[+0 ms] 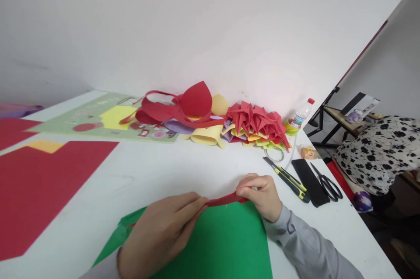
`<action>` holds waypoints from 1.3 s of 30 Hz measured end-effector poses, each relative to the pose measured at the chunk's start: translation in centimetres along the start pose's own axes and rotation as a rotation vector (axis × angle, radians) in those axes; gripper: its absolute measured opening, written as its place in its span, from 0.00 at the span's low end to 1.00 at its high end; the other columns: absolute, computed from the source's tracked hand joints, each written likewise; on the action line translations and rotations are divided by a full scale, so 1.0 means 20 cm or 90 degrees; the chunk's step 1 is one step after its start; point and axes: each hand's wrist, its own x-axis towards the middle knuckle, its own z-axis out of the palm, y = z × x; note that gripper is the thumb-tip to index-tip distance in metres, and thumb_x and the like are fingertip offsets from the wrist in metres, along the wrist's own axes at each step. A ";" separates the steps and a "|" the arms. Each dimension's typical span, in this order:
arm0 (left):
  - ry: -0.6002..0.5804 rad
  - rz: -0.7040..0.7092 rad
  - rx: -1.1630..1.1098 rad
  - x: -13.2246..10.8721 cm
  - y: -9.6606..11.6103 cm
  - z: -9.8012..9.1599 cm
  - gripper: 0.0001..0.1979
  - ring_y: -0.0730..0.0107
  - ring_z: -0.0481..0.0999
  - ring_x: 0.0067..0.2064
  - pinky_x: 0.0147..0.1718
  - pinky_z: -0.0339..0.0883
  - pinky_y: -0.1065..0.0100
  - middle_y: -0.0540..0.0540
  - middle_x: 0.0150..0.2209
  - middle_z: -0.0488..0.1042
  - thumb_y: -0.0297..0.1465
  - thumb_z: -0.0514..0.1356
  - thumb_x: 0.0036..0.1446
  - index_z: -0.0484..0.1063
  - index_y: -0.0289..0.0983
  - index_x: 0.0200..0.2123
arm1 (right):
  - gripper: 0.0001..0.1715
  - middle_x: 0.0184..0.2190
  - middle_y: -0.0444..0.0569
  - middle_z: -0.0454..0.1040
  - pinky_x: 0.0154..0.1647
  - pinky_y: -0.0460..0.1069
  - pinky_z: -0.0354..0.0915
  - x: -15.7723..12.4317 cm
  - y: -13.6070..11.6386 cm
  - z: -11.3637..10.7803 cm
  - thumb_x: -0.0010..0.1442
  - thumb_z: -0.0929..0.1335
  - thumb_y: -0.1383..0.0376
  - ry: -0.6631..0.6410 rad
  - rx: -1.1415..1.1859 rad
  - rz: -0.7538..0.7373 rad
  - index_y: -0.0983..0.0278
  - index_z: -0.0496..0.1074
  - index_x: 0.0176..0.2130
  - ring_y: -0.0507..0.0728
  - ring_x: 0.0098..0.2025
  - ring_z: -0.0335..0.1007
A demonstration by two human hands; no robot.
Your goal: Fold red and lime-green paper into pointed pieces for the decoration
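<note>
A narrow red paper strip [225,200] stretches between my two hands, just above the far edge of a green paper sheet [226,239]. My left hand [160,231] pinches the strip's left end, with its thumb hidden beneath the fingers. At the other end, my right hand [262,193] grips the strip between thumb and curled fingers. The green sheet lies in front of me, and its left corner looks folded. A bit of red shows just left of my left hand.
Red paper sheets [62,183] cover the left side. Along the wall sit red paper cut-outs [197,99], folded red paper stars [256,119] and a bottle [300,115]. To the right lie a tape roll [274,154], utility knife [290,180], black case [310,182] and scissors [328,185].
</note>
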 end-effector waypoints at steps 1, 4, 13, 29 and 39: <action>-0.002 0.000 -0.003 0.00 0.00 0.00 0.13 0.73 0.77 0.26 0.25 0.69 0.74 0.50 0.28 0.78 0.27 0.48 0.64 0.72 0.38 0.36 | 0.17 0.18 0.46 0.73 0.32 0.49 0.65 0.00 0.00 0.00 0.50 0.74 0.50 -0.001 -0.011 -0.006 0.60 0.79 0.21 0.54 0.25 0.68; -0.028 -0.013 -0.011 -0.01 0.00 0.01 0.13 0.73 0.77 0.26 0.25 0.68 0.74 0.51 0.28 0.78 0.27 0.48 0.64 0.72 0.39 0.36 | 0.22 0.19 0.47 0.74 0.34 0.49 0.67 0.00 0.01 -0.01 0.52 0.72 0.47 -0.013 -0.046 -0.011 0.60 0.78 0.21 0.54 0.26 0.70; -0.073 -0.036 -0.014 -0.01 -0.01 0.01 0.16 0.74 0.74 0.23 0.22 0.64 0.73 0.52 0.24 0.75 0.28 0.45 0.65 0.71 0.40 0.32 | 0.32 0.30 0.51 0.80 0.34 0.49 0.70 -0.01 0.02 -0.06 0.56 0.65 0.40 -0.010 0.023 0.122 0.63 0.81 0.35 0.56 0.32 0.76; -0.101 -0.060 -0.007 0.00 0.00 0.00 0.19 0.74 0.71 0.21 0.20 0.60 0.74 0.53 0.22 0.71 0.30 0.44 0.67 0.66 0.40 0.25 | 0.15 0.23 0.46 0.77 0.31 0.47 0.67 0.00 0.06 -0.06 0.49 0.74 0.54 -0.015 -0.040 0.097 0.64 0.78 0.25 0.52 0.26 0.71; -0.124 0.015 0.067 -0.05 0.05 0.04 0.14 0.71 0.71 0.25 0.25 0.64 0.69 0.50 0.25 0.72 0.20 0.49 0.56 0.72 0.39 0.32 | 0.06 0.29 0.44 0.79 0.57 0.60 0.49 -0.10 -0.11 0.07 0.62 0.66 0.67 -0.111 -0.557 -0.317 0.60 0.74 0.34 0.56 0.40 0.69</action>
